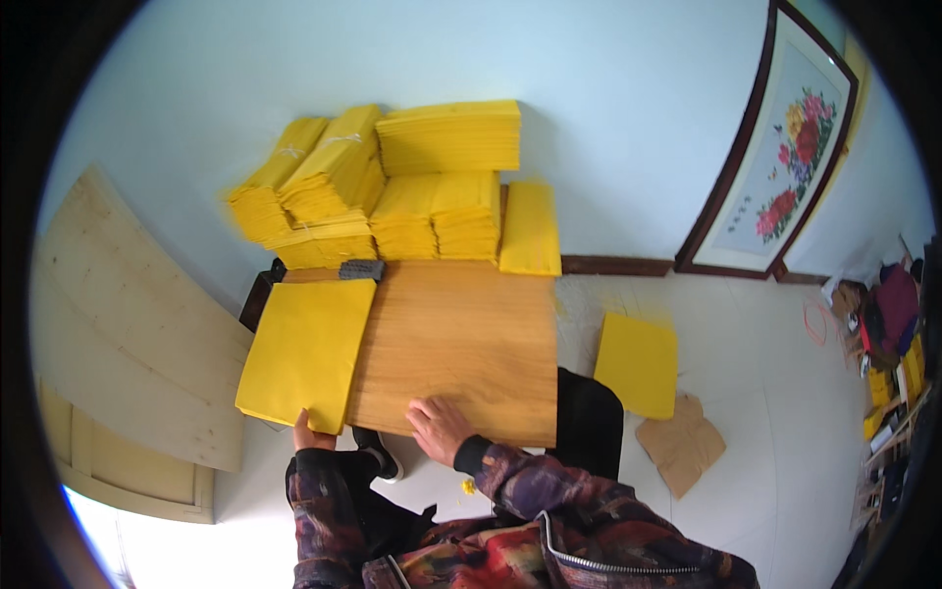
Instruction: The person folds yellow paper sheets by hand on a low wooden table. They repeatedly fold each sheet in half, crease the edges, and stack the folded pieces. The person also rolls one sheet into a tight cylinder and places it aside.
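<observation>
A stack of yellow paper sheets (306, 344) lies on the left side of the wooden table (456, 334), its near corner reaching over the front edge. My left hand (314, 432) grips that corner, thumb on top and fingers underneath. My right hand (439, 429) rests at the table's front edge with loosely bent fingers and nothing visible in it. At the back of the table, just beyond the stack, is a small dark grey ridged block (362, 269).
Tied yellow paper bundles (437, 211) are piled against the wall behind the table. More yellow paper (636, 365) and a brown paper piece (681, 445) are on the right. A plywood board (137, 324) leans at left; a framed flower picture (775, 147) stands at right, near cluttered shelves (898, 393).
</observation>
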